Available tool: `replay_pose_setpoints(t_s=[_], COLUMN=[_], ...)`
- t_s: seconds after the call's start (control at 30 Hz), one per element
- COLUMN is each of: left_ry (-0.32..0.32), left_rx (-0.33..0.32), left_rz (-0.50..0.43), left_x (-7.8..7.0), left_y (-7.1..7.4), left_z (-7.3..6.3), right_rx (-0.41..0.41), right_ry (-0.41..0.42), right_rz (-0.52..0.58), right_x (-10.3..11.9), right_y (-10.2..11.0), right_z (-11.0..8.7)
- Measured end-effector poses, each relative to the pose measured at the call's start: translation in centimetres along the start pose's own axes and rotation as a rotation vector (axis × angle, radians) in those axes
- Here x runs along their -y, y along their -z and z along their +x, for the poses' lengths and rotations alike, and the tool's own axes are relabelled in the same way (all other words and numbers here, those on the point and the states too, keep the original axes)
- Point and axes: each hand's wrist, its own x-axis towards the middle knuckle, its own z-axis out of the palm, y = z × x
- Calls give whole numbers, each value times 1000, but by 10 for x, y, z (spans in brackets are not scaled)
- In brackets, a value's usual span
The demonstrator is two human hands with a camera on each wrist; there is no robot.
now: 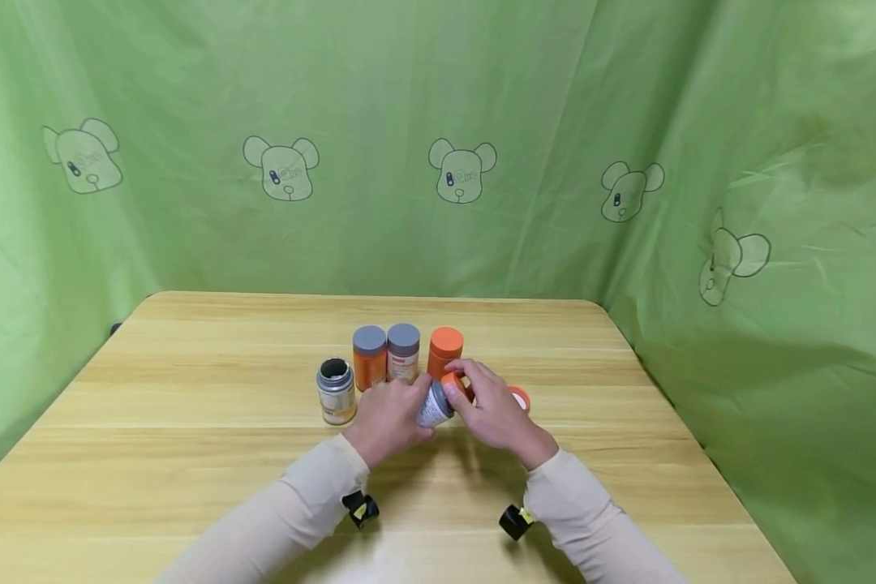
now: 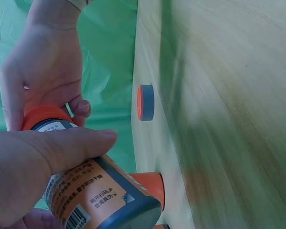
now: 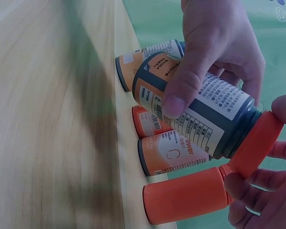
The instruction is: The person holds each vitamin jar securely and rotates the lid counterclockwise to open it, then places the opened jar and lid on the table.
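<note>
My left hand (image 1: 390, 414) grips a tilted grey pill bottle (image 3: 195, 107) with white label panels, its thumb lying across the side. At the mouth of this bottle, my right hand (image 1: 496, 410) pinches an orange cap (image 3: 256, 143) between thumb and fingers. In the right wrist view the cap covers the mouth; whether it is threaded on cannot be seen. To the left of my left hand stands an uncapped grey bottle (image 1: 337, 397) with a dark opening. A loose cap (image 2: 146, 102) lies on the table near my right hand, partly hidden in the head view.
Behind the hands stand an orange bottle with a grey lid (image 1: 370, 365), a labelled bottle with a grey lid (image 1: 403, 353) and an all-orange bottle (image 1: 446, 349). The wooden table (image 1: 226, 357) ends at green curtains (image 1: 380, 235) at the back and right.
</note>
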Motion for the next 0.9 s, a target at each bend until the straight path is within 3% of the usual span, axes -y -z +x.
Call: replay_pose_setpoints(t_s=[0.2,0.47,0.9], left_ry=[1,10,10], left_rx=[1,-5,9], left_rz=[-4,-12,-1], left_x=[0,1,1], left_y=[0,1,1], left_z=[-1,0,0], right_rx=[1,-28,6], right_ry=[10,-4,-32], right_rz=[38,-2,33], right_x=[2,0,1], right_y=[1,-1,1], right_z=[0,1,1])
